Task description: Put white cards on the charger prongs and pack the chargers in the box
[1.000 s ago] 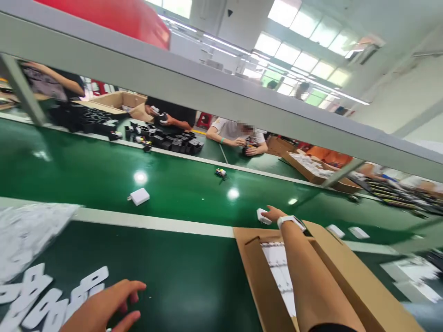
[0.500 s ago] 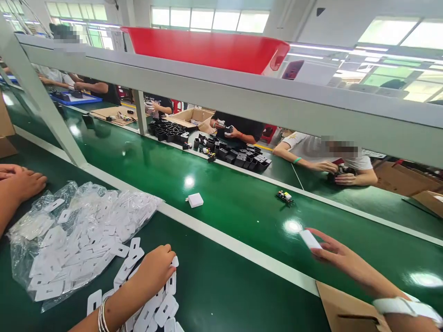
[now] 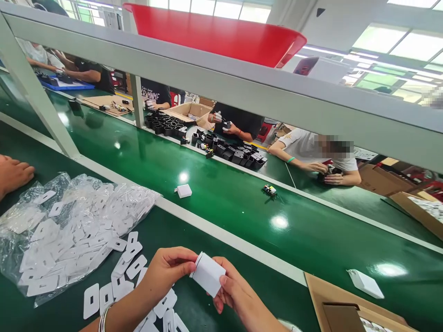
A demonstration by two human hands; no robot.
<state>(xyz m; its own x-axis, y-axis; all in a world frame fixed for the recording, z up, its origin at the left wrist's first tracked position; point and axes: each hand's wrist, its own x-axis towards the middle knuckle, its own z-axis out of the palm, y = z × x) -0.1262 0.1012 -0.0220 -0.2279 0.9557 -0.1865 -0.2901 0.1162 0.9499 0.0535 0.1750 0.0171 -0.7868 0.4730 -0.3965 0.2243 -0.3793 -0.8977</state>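
Both my hands have come together above the dark green surface (image 3: 287, 299), my left fingers (image 3: 180, 265) and right fingers (image 3: 226, 281) closed on a white rectangular block (image 3: 207, 274), pinching it by its edges so its faces stay clear. White punched card tabs (image 3: 136, 267) lie just beside them; beyond, a green conveyor belt (image 3: 224, 198) separates me from co-workers (image 3: 308, 157) beneath a red plastic tub (image 3: 214, 34).

White rectangular block (image 3: 207, 275), tilted, held between left hand (image 3: 169, 269) and right hand (image 3: 235, 293)
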